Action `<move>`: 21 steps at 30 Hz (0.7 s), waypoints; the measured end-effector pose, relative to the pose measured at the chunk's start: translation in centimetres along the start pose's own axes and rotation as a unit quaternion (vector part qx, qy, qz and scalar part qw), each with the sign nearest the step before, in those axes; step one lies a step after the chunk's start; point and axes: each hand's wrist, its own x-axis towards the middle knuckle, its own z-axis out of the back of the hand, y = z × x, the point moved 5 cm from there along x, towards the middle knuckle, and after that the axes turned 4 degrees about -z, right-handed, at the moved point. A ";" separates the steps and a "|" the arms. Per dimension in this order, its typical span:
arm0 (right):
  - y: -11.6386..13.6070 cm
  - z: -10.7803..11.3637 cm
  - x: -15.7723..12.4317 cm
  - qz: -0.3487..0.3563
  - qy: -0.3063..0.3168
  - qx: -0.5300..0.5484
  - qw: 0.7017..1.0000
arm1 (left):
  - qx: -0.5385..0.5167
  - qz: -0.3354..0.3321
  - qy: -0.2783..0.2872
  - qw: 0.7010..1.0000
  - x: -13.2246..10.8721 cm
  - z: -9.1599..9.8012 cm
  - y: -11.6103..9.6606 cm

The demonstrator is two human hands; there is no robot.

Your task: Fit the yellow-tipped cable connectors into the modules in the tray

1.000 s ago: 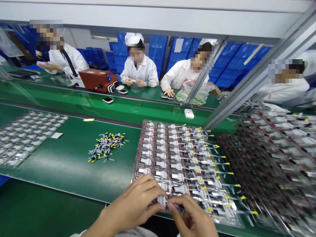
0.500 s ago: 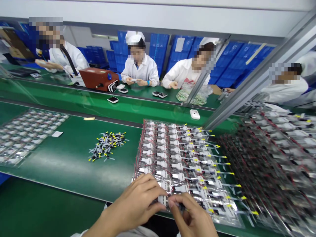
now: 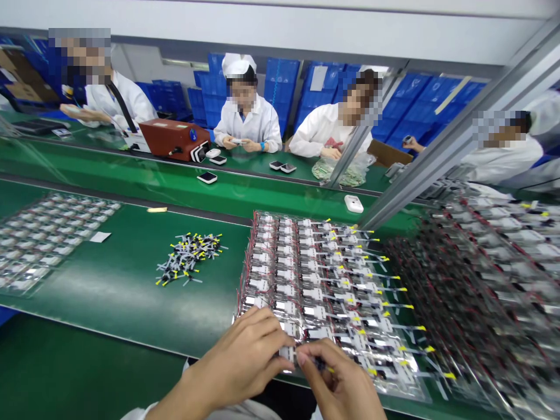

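My left hand (image 3: 247,353) is at the front edge of a clear plastic tray (image 3: 258,303), thumb and fingers closed on a small white electronic module (image 3: 286,353). My right hand (image 3: 343,376) meets it from the right, its thumb and index finger pinched at the module's right end. A bit of a dark strip with a yellow tip (image 3: 330,370) shows under the right fingers, which hide most of it. Rows of like white modules with red wires fill the tray; many on its right side carry grey strips with yellow ends.
A loose pile of yellow-tipped strips (image 3: 190,256) lies left of the tray. Farther left is another filled tray (image 3: 52,233). Stacked trays (image 3: 494,291) rise at the right, beside a slanted metal post (image 3: 437,151). Co-workers in white sit beyond the green conveyor (image 3: 153,181).
My hands stay nearly in place, with only slight finger movement. White devices on the conveyor have shifted right. Across the line, one co-worker's hand has moved to the plastic bag.
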 end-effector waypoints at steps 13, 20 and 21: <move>0.0 0.5 0.0 0.004 -0.024 -0.025 0.999 | -0.020 -0.008 -0.003 1.000 -0.2 -0.2 0.3; 0.4 0.7 0.4 0.004 0.025 -0.030 0.999 | 0.001 -0.018 0.001 1.000 -0.1 -0.1 0.2; 0.5 0.7 0.5 0.007 0.037 -0.027 0.999 | 0.007 -0.021 0.003 1.000 -0.1 -0.2 0.1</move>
